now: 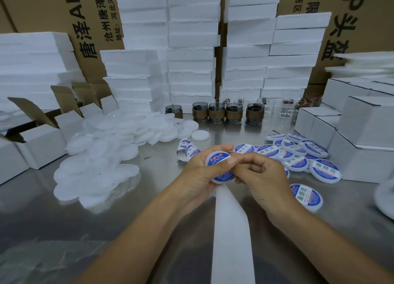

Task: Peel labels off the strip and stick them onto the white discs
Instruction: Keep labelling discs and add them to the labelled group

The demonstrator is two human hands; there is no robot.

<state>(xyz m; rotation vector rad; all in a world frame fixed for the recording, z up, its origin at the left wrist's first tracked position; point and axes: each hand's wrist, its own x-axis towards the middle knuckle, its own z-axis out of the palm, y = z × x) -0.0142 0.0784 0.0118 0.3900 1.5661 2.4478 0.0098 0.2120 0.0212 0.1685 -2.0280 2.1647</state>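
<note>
My left hand (197,173) holds a white disc (219,166) that carries a blue-rimmed round label, thumb pressed across its face. My right hand (259,175) touches the disc's right edge with curled fingers. The empty white backing strip (231,230) hangs from under my hands toward me. The strip's labelled end (186,150) curls on the table just beyond my left hand. A big heap of bare white discs (110,151) lies to the left. Several labelled discs (298,153) lie to the right.
A steel table (64,219) holds everything. Open white cartons (42,134) stand at left, closed white boxes (362,134) at right. Brown-banded jars (217,112) and clear glasses (287,108) line the back, before tall foam-block stacks (191,49) and cardboard boxes.
</note>
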